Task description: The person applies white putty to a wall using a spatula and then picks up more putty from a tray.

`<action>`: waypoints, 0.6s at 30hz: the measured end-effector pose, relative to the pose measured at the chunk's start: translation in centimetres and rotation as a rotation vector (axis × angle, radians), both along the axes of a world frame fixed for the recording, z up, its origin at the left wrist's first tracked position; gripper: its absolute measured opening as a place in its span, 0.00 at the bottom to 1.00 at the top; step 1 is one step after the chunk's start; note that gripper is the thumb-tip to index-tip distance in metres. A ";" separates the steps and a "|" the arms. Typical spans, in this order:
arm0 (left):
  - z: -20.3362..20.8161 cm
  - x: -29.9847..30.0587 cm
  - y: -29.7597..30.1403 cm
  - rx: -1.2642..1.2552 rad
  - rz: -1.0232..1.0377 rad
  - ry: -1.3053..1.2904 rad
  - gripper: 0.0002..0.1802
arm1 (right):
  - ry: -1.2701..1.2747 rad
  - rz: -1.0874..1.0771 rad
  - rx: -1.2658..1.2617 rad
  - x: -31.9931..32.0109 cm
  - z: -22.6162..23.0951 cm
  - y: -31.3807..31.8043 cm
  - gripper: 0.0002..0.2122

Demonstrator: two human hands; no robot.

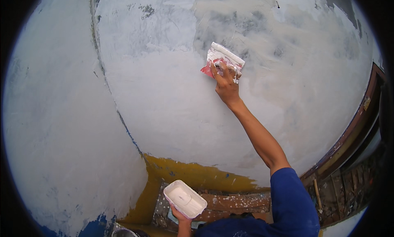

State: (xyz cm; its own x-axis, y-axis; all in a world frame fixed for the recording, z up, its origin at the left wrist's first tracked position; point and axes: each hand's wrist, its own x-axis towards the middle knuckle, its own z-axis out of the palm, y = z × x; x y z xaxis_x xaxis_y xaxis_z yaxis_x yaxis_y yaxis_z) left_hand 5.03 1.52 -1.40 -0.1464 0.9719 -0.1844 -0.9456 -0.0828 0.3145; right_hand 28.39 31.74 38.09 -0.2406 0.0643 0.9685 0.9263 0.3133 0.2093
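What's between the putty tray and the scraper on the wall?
Head view: only wall coated in white putty, then a yellow band near the tray. Nothing else up to the scraper.

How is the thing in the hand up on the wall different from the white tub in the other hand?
The scraper is flat, red-and-white, pressed against the wall by the right hand. The tub is a deep white container, held low and away from the wall by the left hand. Both carry white paste.

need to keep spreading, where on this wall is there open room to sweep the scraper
Open wall lies left of the right hand and its putty scraper, as far as the corner seam, and below it down to the yellow band. Tighter at the right by the wooden door frame. The left hand holds the white putty tray low.
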 end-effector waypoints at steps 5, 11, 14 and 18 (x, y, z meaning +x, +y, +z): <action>-1.2 -0.8 -0.1 0.014 0.018 0.028 0.38 | -0.121 0.140 -0.271 -4.0 -6.0 -2.3 0.29; -0.1 -0.7 -0.2 0.048 0.054 -0.011 0.38 | 0.082 0.265 -0.108 0.5 2.3 -6.9 0.30; 0.2 -0.5 -0.3 0.004 0.058 0.005 0.38 | 0.122 0.146 0.099 3.6 7.6 -5.4 0.30; 0.7 -0.3 0.1 0.002 0.017 -0.017 0.38 | 0.066 0.107 0.007 1.7 6.4 -3.4 0.34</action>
